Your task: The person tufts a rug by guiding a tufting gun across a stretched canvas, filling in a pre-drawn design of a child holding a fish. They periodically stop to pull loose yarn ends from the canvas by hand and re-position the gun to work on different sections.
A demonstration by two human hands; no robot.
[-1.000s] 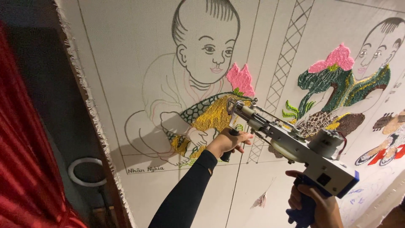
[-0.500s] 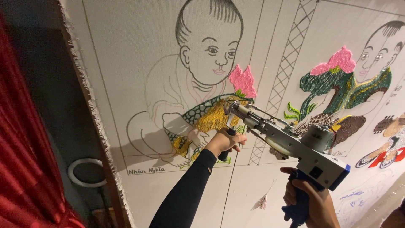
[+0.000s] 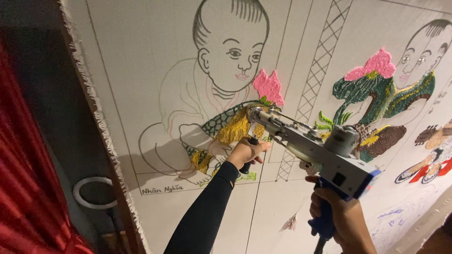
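While the grey tufting gun [image 3: 310, 143] presses its tip into the yellow tufted patch [image 3: 234, 129] on the stretched canvas [image 3: 155, 51], the left hand [image 3: 245, 153] clenches its black front handle and the right hand [image 3: 343, 216] grasps the blue rear grip, apparently tightly.

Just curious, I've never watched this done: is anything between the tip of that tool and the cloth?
Nothing visible. The tufting gun, held by the left hand on its front grip and the right hand on its blue handle, has its tip right at the cloth, by the yellow patch.
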